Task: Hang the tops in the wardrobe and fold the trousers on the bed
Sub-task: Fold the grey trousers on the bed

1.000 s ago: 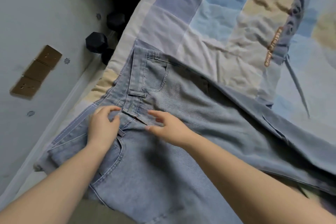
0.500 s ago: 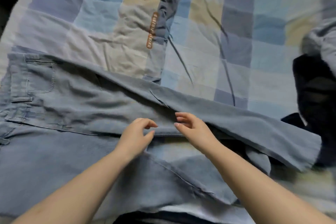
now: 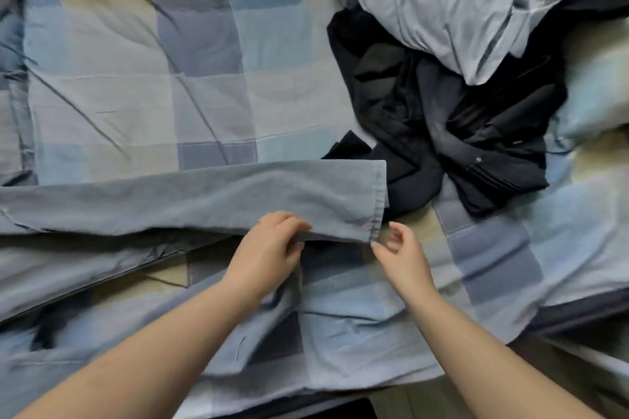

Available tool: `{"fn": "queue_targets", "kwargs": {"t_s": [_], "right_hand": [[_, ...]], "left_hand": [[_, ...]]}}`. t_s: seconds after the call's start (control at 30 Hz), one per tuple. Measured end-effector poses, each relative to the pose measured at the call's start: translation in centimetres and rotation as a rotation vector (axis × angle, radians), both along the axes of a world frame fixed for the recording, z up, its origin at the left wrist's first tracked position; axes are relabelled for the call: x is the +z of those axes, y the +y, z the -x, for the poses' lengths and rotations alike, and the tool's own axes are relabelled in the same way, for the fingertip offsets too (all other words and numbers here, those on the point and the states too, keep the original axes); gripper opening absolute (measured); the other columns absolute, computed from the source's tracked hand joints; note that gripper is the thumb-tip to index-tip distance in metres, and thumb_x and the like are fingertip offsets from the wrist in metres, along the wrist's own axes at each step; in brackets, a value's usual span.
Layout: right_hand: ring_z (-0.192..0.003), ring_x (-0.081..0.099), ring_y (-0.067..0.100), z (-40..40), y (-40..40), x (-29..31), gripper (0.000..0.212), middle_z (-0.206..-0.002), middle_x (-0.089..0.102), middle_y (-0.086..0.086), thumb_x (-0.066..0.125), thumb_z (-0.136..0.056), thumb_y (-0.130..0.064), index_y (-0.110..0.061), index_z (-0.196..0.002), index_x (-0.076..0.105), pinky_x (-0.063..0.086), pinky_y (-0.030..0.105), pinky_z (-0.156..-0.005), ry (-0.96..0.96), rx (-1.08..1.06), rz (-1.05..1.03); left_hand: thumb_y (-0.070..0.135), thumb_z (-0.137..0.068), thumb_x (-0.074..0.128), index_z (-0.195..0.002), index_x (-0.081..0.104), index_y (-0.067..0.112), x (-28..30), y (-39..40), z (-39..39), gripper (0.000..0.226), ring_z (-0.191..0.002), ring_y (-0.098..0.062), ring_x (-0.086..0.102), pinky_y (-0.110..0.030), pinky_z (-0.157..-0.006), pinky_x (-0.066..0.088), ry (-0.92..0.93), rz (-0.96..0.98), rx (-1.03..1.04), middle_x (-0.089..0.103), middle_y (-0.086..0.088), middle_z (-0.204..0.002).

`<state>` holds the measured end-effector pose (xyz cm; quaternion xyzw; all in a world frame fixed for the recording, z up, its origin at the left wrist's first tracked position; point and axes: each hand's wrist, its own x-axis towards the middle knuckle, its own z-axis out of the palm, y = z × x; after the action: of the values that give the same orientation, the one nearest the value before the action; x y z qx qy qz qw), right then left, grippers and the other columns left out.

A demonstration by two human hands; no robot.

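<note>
A: What is on the bed [image 3: 211,85]?

B: A checked blanket covers it. A pair of light blue jeans [image 3: 190,201] lies across it, with one leg going from the left edge to the hem in the middle. Far right there is a heap: one black garment [image 3: 452,133] with one grey top [image 3: 442,7] on it. The black one touches the jeans' hem, so it sits right in the way there.

A: What do the hands do?

B: There are two. The left hand [image 3: 269,248] pinches the near edge of the jeans leg, thumb under, fingers on top. The right hand [image 3: 401,248] is beside the hem corner with its fingers loosely bent. I cannot tell if it touches the cloth.

A: Is it different from before?

B: Yes. Half a second ago both hands were in the middle of the leg. Now they have slid right, to the hem end. The waistband and pocket are gone from view, and the heap shows much more.
</note>
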<state>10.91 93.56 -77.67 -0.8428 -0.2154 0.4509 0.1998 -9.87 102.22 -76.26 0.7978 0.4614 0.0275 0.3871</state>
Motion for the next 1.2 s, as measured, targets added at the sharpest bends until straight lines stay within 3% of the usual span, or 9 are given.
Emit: {"fn": "queue_targets", "kwargs": {"t_s": [0.1, 0.23, 0.4, 0.5, 0.57, 0.7, 0.87, 1.03, 1.2], "right_hand": [[-0.117, 0.053, 0.015, -1.6, 0.2, -1.6, 0.050, -0.132, 0.052, 0.003, 0.063, -0.089, -0.012, -0.011, -0.135, 0.044, 0.041, 0.021, -0.091, 0.269, -0.080, -0.002], [-0.103, 0.063, 0.017, -1.9, 1.3, -2.4, 0.020, -0.112, 0.068, 0.009, 0.055, -0.091, -0.002, -0.019, -0.100, 0.062, 0.048, 0.030, -0.093, 0.466, -0.127, -0.156], [-0.099, 0.063, -0.004, -2.8, 3.1, -0.9, 0.036, -0.105, 0.068, -0.012, 0.054, -0.091, 0.002, -0.029, -0.108, 0.061, 0.049, 0.012, -0.081, 0.601, -0.073, -0.332], [-0.115, 0.053, 0.002, -3.9, 3.7, -0.4, 0.043, -0.122, 0.053, -0.009, 0.063, -0.086, -0.007, -0.032, -0.120, 0.055, 0.044, 0.011, -0.091, 0.297, 0.077, -0.355], [-0.130, 0.039, 0.012, -4.8, 4.2, -0.7, 0.064, -0.137, 0.040, -0.001, 0.070, -0.082, -0.016, -0.025, -0.139, 0.042, 0.033, 0.025, -0.109, 0.010, 0.183, -0.280], [-0.140, 0.025, 0.023, -5.2, 5.8, -2.1, 0.077, -0.149, 0.032, 0.006, 0.073, -0.078, -0.026, -0.022, -0.144, 0.034, 0.024, 0.036, -0.114, -0.053, 0.208, -0.161], [-0.099, 0.057, 0.022, -4.9, 8.1, -2.8, 0.029, -0.100, 0.063, -0.002, 0.070, -0.079, -0.032, -0.026, -0.101, 0.053, 0.044, 0.032, -0.076, 0.022, 0.194, -0.161], [-0.074, 0.056, 0.016, -5.5, 6.9, -1.8, 0.011, -0.068, 0.057, -0.011, 0.061, -0.089, -0.029, -0.027, -0.079, 0.054, 0.043, 0.021, -0.059, -0.047, 0.150, -0.306], [-0.051, 0.040, 0.001, -6.0, 5.9, -0.1, 0.013, -0.053, 0.049, -0.018, 0.057, -0.091, -0.027, -0.025, -0.078, 0.057, 0.033, 0.014, -0.050, -0.007, -0.022, -0.542]], "left_hand": [[0.004, -0.073, 0.074, -0.120, 0.064, 0.009, -1.3, -0.4, -4.2, 0.049, -0.114, -0.031, 0.057, -0.039, -0.094, 0.045, 0.024, -0.126, -0.203, 0.062, -0.008, -0.124], [0.021, -0.076, 0.074, -0.143, 0.042, 0.022, -2.9, -0.4, -7.7, 0.074, -0.133, -0.024, 0.041, -0.038, -0.103, 0.033, 0.198, -0.177, -0.320, 0.043, -0.001, -0.145], [0.014, -0.083, 0.060, -0.122, 0.055, 0.027, -2.6, 1.7, -9.1, 0.042, -0.098, -0.019, 0.059, -0.031, -0.074, 0.042, 0.086, -0.032, -0.066, 0.065, 0.007, -0.106], [0.010, -0.086, 0.053, -0.116, 0.058, 0.029, -1.0, 3.9, -9.1, 0.036, -0.086, -0.008, 0.057, -0.022, -0.071, 0.040, -0.012, 0.040, 0.068, 0.063, 0.015, -0.093], [0.011, -0.089, 0.054, -0.112, 0.059, 0.027, 0.9, 5.8, -9.2, 0.029, -0.085, 0.000, 0.054, -0.008, -0.069, 0.038, -0.105, 0.021, 0.099, 0.062, 0.018, -0.090], [0.019, -0.090, 0.062, -0.101, 0.062, 0.025, 4.9, 9.4, -9.9, 0.012, -0.081, 0.001, 0.056, -0.005, -0.071, 0.039, -0.176, 0.003, -0.008, 0.063, 0.017, -0.089], [0.022, -0.089, 0.065, -0.093, 0.063, 0.022, 8.2, 13.9, -10.5, 0.004, -0.070, -0.004, 0.052, -0.020, -0.064, 0.037, -0.098, -0.122, -0.119, 0.061, 0.012, -0.079], [0.028, -0.088, 0.065, -0.102, 0.069, 0.011, 10.4, 18.5, -11.2, 0.023, -0.093, -0.032, 0.059, -0.034, -0.071, 0.042, 0.184, -0.630, -0.212, 0.067, -0.012, -0.100], [0.024, -0.092, 0.054, -0.099, 0.060, 0.010, 11.7, 21.1, -14.3, 0.016, -0.085, -0.039, 0.057, -0.035, -0.062, 0.034, 0.402, -0.681, -0.190, 0.063, -0.021, -0.097]]}}
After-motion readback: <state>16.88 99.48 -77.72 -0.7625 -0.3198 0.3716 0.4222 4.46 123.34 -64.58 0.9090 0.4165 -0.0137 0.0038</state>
